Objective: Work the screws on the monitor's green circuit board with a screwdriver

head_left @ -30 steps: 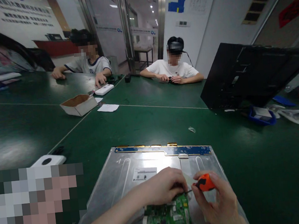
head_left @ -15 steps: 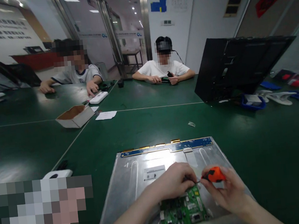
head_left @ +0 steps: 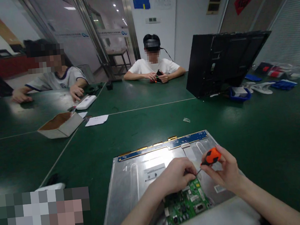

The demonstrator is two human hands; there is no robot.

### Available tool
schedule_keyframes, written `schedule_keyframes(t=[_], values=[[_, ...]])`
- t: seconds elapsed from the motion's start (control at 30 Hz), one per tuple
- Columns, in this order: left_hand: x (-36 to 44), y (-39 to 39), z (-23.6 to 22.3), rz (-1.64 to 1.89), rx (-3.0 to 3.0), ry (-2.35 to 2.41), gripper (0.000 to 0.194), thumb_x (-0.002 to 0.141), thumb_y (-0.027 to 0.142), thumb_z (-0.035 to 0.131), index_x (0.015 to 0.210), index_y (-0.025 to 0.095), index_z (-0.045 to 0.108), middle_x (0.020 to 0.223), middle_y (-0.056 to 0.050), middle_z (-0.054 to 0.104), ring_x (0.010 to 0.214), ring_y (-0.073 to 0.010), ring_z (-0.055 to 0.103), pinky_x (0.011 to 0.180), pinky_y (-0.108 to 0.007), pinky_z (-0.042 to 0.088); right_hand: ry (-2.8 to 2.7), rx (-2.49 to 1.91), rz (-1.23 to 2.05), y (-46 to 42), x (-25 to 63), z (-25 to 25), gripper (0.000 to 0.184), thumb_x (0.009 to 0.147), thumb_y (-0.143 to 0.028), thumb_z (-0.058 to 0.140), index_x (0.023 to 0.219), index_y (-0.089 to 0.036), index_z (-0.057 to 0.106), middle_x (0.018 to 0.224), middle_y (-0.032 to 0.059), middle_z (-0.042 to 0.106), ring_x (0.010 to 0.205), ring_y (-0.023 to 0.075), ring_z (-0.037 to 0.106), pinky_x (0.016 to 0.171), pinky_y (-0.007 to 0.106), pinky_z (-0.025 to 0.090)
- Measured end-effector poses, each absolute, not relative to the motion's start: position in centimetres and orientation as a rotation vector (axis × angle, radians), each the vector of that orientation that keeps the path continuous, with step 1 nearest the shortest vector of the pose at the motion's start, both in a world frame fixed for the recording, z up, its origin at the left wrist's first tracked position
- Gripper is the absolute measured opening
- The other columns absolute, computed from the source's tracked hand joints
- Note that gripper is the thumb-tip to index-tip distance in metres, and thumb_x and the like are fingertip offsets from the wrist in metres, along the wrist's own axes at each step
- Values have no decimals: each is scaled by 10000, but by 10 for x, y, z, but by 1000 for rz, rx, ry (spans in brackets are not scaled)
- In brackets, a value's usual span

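"Green circuit board (head_left: 185, 203): where is it, and how does each grip stand?"

"It lies on the metal panel (head_left: 127, 185), which rests on the worktop (head_left: 140, 122). Beside the board's far right corner, your right hand (head_left: 227, 168) grips the orange-and-black screwdriver (head_left: 213, 156) by its handle. Your left hand (head_left: 177, 173) curls over the board's far edge, fingers drawn together beside the shaft. Whether they pinch anything cannot be told; the fingertips are hidden."

"What could go wrong from here?"

"Slippage, chiefly. The shaft is tilted, so sideways force could throw the tip into your left fingers or across the board's components. An unsteady hold on the handle would make this likelier."

"And beyond the board?"

"A pale flat cable (head_left: 189, 153) lies past its far edge, near the blue strip (head_left: 153, 149). A snagging tip could strain it."
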State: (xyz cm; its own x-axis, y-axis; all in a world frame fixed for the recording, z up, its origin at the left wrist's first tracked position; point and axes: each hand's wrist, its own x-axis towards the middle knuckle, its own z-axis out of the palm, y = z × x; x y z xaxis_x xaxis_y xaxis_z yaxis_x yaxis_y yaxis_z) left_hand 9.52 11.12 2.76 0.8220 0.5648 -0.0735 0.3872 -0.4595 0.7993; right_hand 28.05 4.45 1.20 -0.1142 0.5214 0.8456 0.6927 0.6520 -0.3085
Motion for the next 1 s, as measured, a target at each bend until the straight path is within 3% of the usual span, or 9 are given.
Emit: schedule_keyframes(t=[0.3, 0.77, 1.0], values=[[94, 116, 28, 305, 2158, 636, 146, 765, 30, 697, 828, 160, 714, 806, -5, 693, 757, -165, 622, 704, -242, 461, -1876, -876, -84, 45, 273, 32, 671, 944, -143, 494, 1545, -208, 203, 890, 61, 688, 641, 168, 675, 561, 309, 597], [93, 120, 25, 315, 2230, 596, 123, 779, 76, 672, 860, 161, 710, 866, -18, 715, 809, -181, 643, 738, -250, 482, -1863, -853, -230, 52, 267, 36, 608, 950, -187, 525, 1501, -227, 270, 674, -55, 585, 460, 116, 541, 427, 215, 459], [92, 122, 23, 328, 2229, 587, 158, 775, 61, 655, 883, 153, 725, 881, -28, 732, 816, -184, 654, 758, -261, 490, -1871, -874, -195, 54, 269, 37, 587, 948, -192, 510, 1491, -209, 288, 708, -26, 633, 470, 128, 558, 434, 226, 487]])
